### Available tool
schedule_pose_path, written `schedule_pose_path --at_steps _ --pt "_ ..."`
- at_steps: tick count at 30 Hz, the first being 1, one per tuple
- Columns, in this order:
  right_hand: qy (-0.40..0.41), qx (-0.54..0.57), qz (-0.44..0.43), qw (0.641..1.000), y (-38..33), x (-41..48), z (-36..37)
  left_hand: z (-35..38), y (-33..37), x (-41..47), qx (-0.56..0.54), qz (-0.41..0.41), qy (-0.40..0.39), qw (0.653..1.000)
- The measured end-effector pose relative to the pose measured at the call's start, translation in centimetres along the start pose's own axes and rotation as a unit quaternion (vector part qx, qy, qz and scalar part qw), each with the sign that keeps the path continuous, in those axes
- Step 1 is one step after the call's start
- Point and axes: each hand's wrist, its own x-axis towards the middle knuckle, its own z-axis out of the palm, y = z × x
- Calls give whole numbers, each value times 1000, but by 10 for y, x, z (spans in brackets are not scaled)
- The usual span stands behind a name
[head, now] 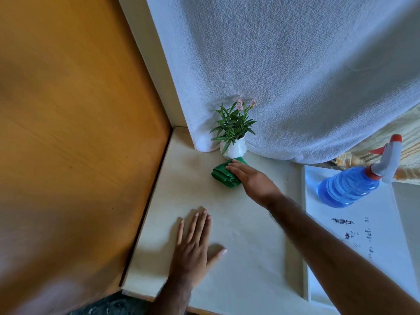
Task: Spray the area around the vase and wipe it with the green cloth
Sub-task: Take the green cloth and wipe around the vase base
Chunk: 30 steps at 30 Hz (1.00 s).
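A small white vase (pixel 235 149) with green leaves and pink flowers stands at the back of a pale counter (pixel 238 235), against a white textured wall. Just in front of it lies a bunched green cloth (pixel 223 175). My right hand (pixel 252 179) presses flat on the cloth, fingers pointing left toward the vase's base. My left hand (pixel 195 244) lies flat on the counter nearer to me, fingers spread, holding nothing. A blue spray bottle (pixel 354 183) with a white and red trigger head stands at the right on a white board.
An orange wooden panel (pixel 75 144) walls off the left side of the counter. A white board (pixel 354 235) with dark marks lies at the right, raised a little above the counter. A striped yellow fabric (pixel 406 142) shows at the far right.
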Motion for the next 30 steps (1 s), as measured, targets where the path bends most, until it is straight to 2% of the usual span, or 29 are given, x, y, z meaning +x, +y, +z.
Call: schedule_pose_path --at_steps 5,7,15,22,25,30 --pt "101 -70 -76 990 -5 1 -12 -2 1 0 2 0 0 1000" --pt "120 -94 -81 985 -1 5 -16 -2 2 1 3 -1 -1 1000" --pt "61 -75 -4 995 10 3 -4 -3 2 1 6 -1 0 1000" --pt "55 -86 -20 995 15 -11 1 -6 3 0 1 0 -1 1000" --pt "77 -92 -51 991 7 -9 -9 -6 2 1 0 -4 -7 1000" --pt "83 -130 -160 975 -16 15 -22 -8 3 1 1 -11 -17 1000"
